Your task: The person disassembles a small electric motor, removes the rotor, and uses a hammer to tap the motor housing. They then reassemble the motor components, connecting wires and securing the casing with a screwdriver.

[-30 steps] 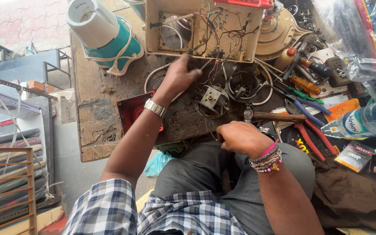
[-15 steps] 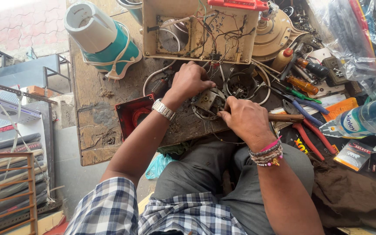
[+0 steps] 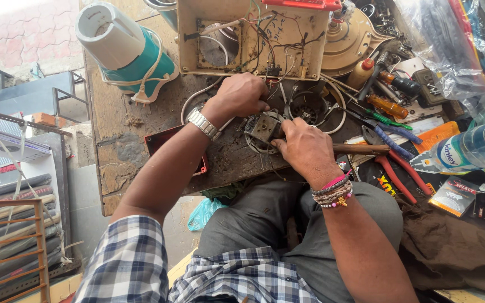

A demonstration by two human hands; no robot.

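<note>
My left hand point(image 3: 243, 96), with a metal watch on the wrist, is closed over the far side of a small square metal motor part point(image 3: 264, 128) on the worn wooden workbench point(image 3: 120, 147). My right hand point(image 3: 305, 147), with bead bracelets at the wrist, grips the same part from the near right side. Wires loop around the part. Whether a tool is in either hand cannot be seen.
An open beige appliance housing point(image 3: 254, 39) full of wires lies just beyond my hands. A white and teal mixer base point(image 3: 126, 51) stands far left. Screwdrivers point(image 3: 387, 105), pliers point(image 3: 402, 168), a hammer handle point(image 3: 361, 149) and a water bottle point(image 3: 467, 150) crowd the right. A red tray point(image 3: 161, 141) sits left.
My right hand rose from the bench's near edge to the motor part. My left hand moved right and closed on it too.
</note>
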